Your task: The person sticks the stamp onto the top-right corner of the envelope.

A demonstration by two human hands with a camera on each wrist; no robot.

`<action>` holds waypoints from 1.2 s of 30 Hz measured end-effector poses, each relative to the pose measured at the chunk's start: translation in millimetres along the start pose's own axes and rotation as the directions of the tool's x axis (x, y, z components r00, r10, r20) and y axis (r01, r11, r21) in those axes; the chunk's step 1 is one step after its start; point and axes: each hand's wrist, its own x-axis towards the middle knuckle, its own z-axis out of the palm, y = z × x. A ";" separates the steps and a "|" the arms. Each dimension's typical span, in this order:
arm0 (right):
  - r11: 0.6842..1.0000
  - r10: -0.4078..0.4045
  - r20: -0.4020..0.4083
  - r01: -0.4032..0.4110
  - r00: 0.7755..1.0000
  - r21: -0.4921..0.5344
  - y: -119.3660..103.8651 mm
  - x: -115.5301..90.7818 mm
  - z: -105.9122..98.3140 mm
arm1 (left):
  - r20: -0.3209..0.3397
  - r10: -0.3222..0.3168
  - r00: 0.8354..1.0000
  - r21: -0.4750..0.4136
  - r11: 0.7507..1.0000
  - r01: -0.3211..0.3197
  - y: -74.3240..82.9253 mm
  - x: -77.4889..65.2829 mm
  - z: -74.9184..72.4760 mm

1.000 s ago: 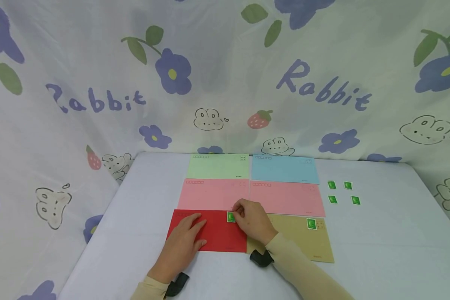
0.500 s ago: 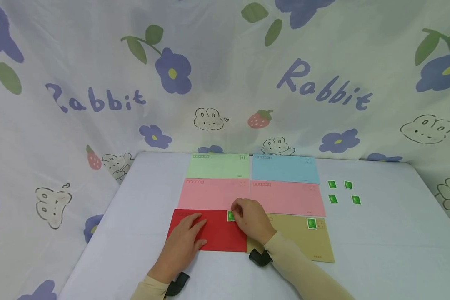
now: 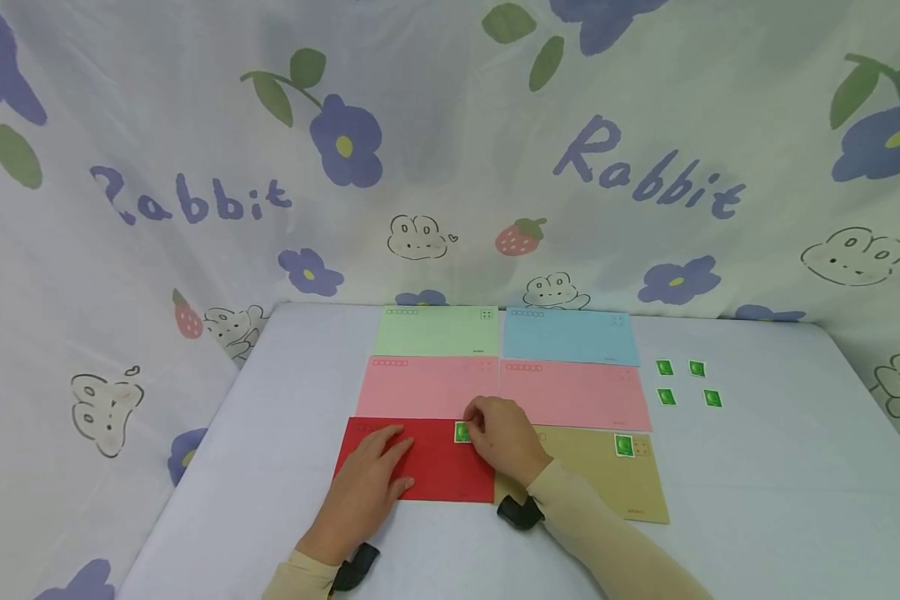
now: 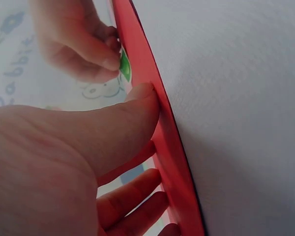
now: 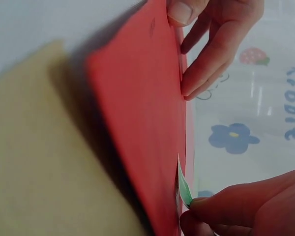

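Note:
On the white table lies a red envelope (image 3: 442,467), its left part under my left hand (image 3: 367,487). The fingers of that hand are spread and rest on the paper. With thumb and forefinger my right hand (image 3: 506,437) pinches a small green stamp (image 3: 461,432) near the envelope's upper right corner. In the right wrist view the stamp (image 5: 184,184) stands tilted, one edge at the red paper and the other between the fingertips. Part of it is hidden behind the fingers in the head view.
A tan envelope (image 3: 581,492) with a green stamp (image 3: 624,446) on it lies to the right. Behind are two pink envelopes (image 3: 427,387), a green one (image 3: 437,333) and a blue one (image 3: 570,337). Several loose stamps (image 3: 666,397) lie at the right.
Almost nothing differs. Both hands keep their places, and the right one still pinches the stamp at the red envelope's corner.

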 end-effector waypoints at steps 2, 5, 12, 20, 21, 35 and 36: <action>1.000 0.003 0.003 -0.003 1.000 -0.001 0.3 0.2 0.3 | 0.001 0.001 1.000 -0.003 1.000 -0.001 0.1 -0.1 -0.5; 1.000 0.008 0.006 -0.008 1.000 0.000 0.8 0.6 0.6 | 0.004 0.001 1.000 -0.004 1.000 -0.001 0.1 -0.1 -0.8; 1.000 -0.008 0.006 0.008 1.000 -0.011 1.3 2.3 1.0 | 0.010 0.001 1.000 -0.003 1.000 -0.001 -0.6 0.7 -0.5; 1.000 0.002 0.013 -0.002 1.000 -0.014 1.1 2.7 1.3 | 0.012 -0.004 1.000 0.001 1.000 0.004 -1.2 0.7 1.1; 1.000 0.002 0.013 -0.002 1.000 -0.016 1.1 2.7 1.4 | 0.012 -0.003 1.000 0.001 1.000 0.003 -1.2 0.5 1.1; 1.000 0.002 0.021 -0.002 1.000 -0.029 0.9 2.4 0.9 | 0.004 0.004 1.000 0.002 1.000 -0.004 0.1 0.2 -1.0; 1.000 0.002 0.025 -0.001 1.000 -0.030 0.8 2.5 0.9 | 0.004 0.001 1.000 0.003 1.000 -0.001 0.0 0.0 -0.7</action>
